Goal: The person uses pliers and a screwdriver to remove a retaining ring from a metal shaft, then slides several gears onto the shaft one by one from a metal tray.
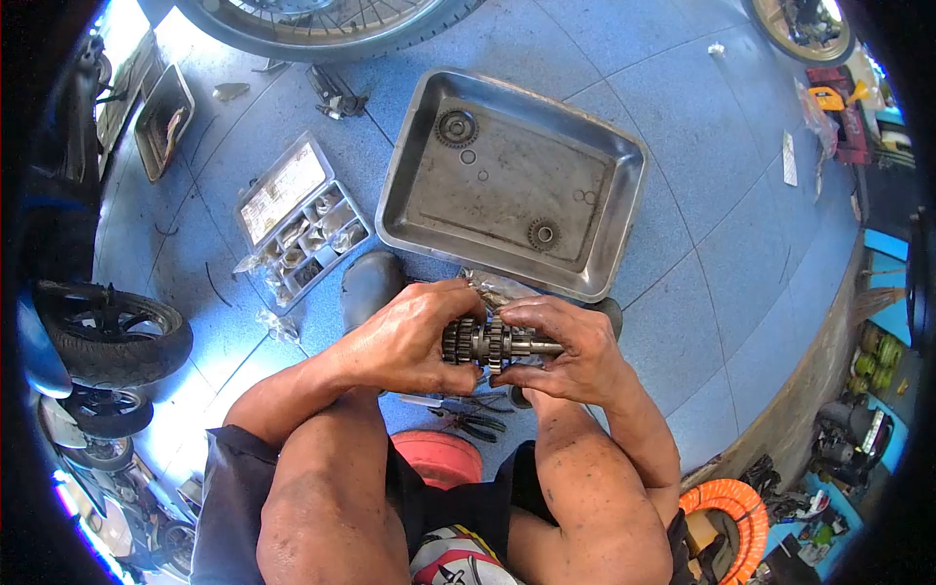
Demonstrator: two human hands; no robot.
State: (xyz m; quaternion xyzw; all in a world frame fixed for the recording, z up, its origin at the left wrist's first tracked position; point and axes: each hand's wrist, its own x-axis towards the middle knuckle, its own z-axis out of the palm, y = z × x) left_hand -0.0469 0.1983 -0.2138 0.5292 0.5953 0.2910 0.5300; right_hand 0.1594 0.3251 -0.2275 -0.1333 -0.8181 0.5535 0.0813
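Between my two hands, in front of my knees, lies a gear shaft [495,343] with several toothed gears on it, held about level. My left hand [422,336] is wrapped round the geared left end. On the right, the fingers and thumb of my right hand [568,341] close round a gear near the middle, and the bare shaft end points into that palm. Just beyond my hands is a metal tray [636,185]. A large gear [456,128] lies in its far left corner, a smaller gear [544,234] near its front right, with several thin rings between.
An open parts case [304,224] with small bags stands left of the tray. Pliers [470,422] lie on the tiles between my legs, near a red stool [437,458]. Motorcycle wheels [117,336] line the left side; an orange coil [746,522] sits at the lower right.
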